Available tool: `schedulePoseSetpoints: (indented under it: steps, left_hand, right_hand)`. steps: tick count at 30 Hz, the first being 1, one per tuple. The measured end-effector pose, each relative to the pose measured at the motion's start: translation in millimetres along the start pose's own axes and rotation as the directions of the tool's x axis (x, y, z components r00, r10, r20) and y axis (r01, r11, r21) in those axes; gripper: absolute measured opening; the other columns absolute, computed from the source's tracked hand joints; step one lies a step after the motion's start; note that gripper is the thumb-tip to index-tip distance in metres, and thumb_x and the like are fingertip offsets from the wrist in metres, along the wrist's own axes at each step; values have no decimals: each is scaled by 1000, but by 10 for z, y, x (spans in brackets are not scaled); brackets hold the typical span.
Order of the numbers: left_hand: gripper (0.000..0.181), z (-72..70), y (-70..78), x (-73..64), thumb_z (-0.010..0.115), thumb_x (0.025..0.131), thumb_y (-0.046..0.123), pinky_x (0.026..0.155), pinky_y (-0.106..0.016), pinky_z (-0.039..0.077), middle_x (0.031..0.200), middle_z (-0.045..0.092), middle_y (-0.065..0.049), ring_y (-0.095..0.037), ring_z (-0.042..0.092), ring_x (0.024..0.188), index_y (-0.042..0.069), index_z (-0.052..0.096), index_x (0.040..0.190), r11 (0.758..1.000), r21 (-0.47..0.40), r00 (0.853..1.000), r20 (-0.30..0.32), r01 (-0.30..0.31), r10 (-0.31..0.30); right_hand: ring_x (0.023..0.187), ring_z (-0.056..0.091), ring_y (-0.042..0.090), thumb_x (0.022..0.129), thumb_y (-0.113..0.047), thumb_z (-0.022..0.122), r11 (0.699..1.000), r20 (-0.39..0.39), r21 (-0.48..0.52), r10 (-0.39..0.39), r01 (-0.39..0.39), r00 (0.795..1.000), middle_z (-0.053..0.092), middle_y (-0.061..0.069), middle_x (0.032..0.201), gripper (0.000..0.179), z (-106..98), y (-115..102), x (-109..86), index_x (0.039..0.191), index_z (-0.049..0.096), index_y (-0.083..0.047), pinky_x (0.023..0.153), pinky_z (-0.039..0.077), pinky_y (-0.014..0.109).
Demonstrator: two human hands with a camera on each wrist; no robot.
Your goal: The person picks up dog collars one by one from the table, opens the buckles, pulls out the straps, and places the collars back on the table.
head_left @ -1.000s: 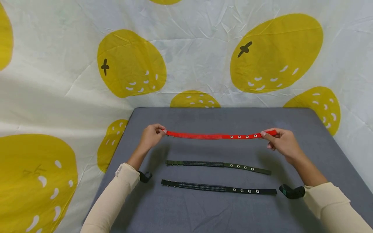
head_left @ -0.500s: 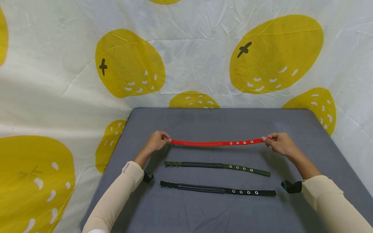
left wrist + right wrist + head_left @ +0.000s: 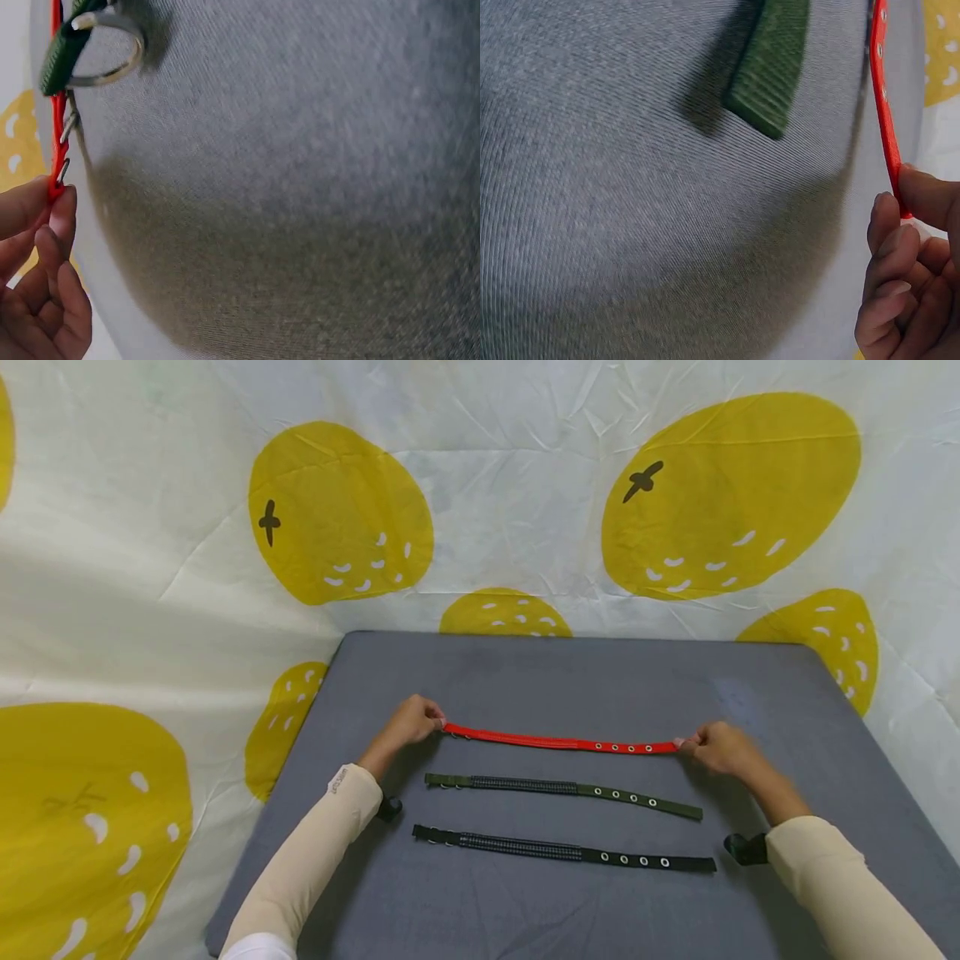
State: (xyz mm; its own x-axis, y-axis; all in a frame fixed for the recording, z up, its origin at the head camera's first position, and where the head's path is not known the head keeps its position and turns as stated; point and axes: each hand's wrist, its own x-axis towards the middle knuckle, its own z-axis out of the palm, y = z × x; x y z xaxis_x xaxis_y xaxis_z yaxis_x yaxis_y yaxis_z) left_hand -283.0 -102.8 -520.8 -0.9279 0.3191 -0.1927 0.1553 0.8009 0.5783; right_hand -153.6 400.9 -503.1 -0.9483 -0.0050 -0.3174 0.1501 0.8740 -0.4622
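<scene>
A red collar [image 3: 525,741] with a row of metal eyelets stretches crosswise between my hands, low over the grey surface. My left hand [image 3: 411,722] pinches its ring end, and two metal rings [image 3: 66,150] show beside those fingertips in the left wrist view. The eyelet end is pinched between thumb and fingers of my right hand [image 3: 720,747]. Nearer to me lies a green collar [image 3: 525,784] with a dark woven middle section, roughly parallel. A black collar [image 3: 521,846] of the same build lies closest to my body.
All three collars are over a grey padded table [image 3: 525,910]. White cloth with yellow fruit prints [image 3: 517,510] hangs behind and to the left. Black wrist straps with small devices [image 3: 746,849] sit at both sleeve cuffs.
Both hands have come down and toward me with the red collar, bringing it closer to the green one. The green and black collars stay in place.
</scene>
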Motion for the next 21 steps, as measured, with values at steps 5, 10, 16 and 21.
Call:
schedulePoseSetpoints:
  steps: [5,10,16,21]
  left_hand:
    - [9,4,10,-4,74,91,17,71,-31,50,88,73,-3,-18,62,78,10,79,92,996,31,996,30,81,-82]
    - [13,0,-30,-43,78,88,21,67,-30,48,83,71,-5,-19,60,75,8,77,87,994,53,995,9,98,-99]
    - [23,4,-72,-66,81,85,27,60,-26,43,74,66,-3,-17,55,67,8,73,74,991,93,995,-18,98,-96]
    - [21,4,-6,-46,80,87,25,56,-26,40,73,65,-2,-16,53,65,9,73,75,989,105,994,-25,107,-105]
  right_hand:
    - [57,53,16,100,-32,58,1000,13,-26,13,-13,1000,58,0,64,35,53,37,41,79,63,-5,53,39,30]
    - [60,49,17,99,-37,60,998,-4,-64,18,-18,1000,52,1,65,39,82,37,66,74,59,-7,54,37,30]
    - [61,45,17,94,-55,62,991,-10,-119,67,-68,998,45,0,64,51,106,99,51,69,57,-10,55,33,29]
    - [61,44,16,93,-62,60,991,-16,-100,93,-94,996,44,-2,63,56,96,153,36,67,57,-12,55,33,29]
